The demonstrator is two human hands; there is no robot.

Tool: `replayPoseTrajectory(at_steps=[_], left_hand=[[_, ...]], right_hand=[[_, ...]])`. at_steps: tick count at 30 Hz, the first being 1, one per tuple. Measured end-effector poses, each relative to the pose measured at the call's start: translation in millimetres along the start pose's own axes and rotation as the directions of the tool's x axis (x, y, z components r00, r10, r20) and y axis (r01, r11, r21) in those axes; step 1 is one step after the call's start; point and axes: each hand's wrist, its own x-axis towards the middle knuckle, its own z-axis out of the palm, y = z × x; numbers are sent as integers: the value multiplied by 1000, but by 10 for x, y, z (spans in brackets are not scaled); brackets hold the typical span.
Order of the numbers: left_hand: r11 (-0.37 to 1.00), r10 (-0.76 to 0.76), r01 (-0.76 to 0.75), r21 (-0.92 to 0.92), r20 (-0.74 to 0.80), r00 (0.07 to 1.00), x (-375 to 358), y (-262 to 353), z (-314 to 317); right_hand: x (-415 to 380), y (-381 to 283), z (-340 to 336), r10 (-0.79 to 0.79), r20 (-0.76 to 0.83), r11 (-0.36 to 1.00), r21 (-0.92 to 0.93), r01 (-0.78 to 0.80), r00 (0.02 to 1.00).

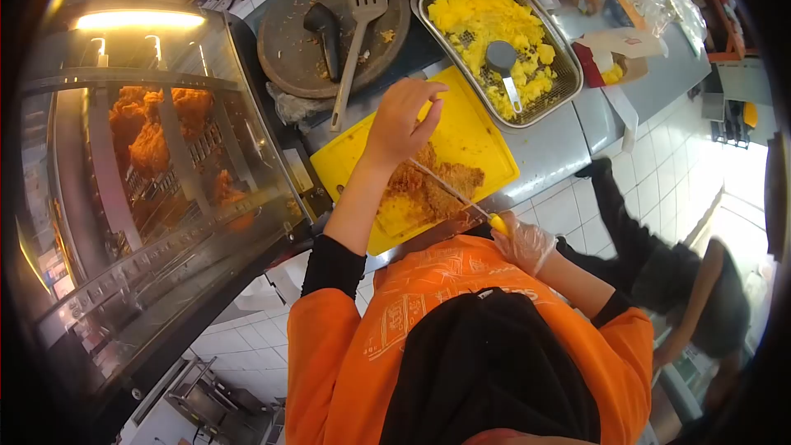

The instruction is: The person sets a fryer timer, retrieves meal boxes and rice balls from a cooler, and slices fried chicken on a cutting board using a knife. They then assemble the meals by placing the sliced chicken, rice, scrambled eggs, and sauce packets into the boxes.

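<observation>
My right hand (525, 245), in a clear plastic glove, is closed around the yellow handle of a knife (449, 190). Its long blade lies across a piece of breaded fried chicken (455, 180) on a yellow cutting board (484, 144). My bare left hand (404, 121) is over the board beyond the blade's tip, thumb and index finger apart, with nothing visible in it. Part of the chicken is hidden below my left wrist. Crumbs are scattered over the board.
Left stands a lit glass cabinet (148, 185) with fried chicken. Behind the board are a round wooden block (276, 41), a slotted spatula (360, 29), black tongs or handle (328, 37) and a mesh tray (568, 86) of yellow food. Another person (696, 280) is at right.
</observation>
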Motion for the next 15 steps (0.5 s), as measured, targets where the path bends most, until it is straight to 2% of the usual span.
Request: replayPoseTrajectory(at_steps=[3, 4, 6, 9, 10, 13, 15], left_hand=[[982, -173, 177, -57, 72, 982, -105, -178, 179], [955, -279, 290, -56, 148, 949, -120, -212, 181], [940, -313, 327, -98, 135, 940, -152, -272, 202], [909, -375, 392, -145, 131, 918, -241, -474, 254], [900, -390, 407, -156, 129, 912, -273, -554, 269], [955, -298, 294, 52, 147, 943, -288, -648, 273], [964, -265, 261, 47, 159, 951, -212, -499, 218]], right_hand=[[220, 96, 72, 61, 56, 998, -31, -59, 997], [243, 87, 69, 75, 60, 997, -35, -73, 995], [270, 12, 44, 108, 83, 993, -45, -105, 991], [206, -177, -144, 62, 118, 998, 21, -65, 991], [211, -262, -226, 108, 138, 994, -20, -106, 985], [337, -128, -96, 101, 134, 994, -53, -95, 986], [493, 100, 88, 40, 71, 998, -42, -37, 997]])
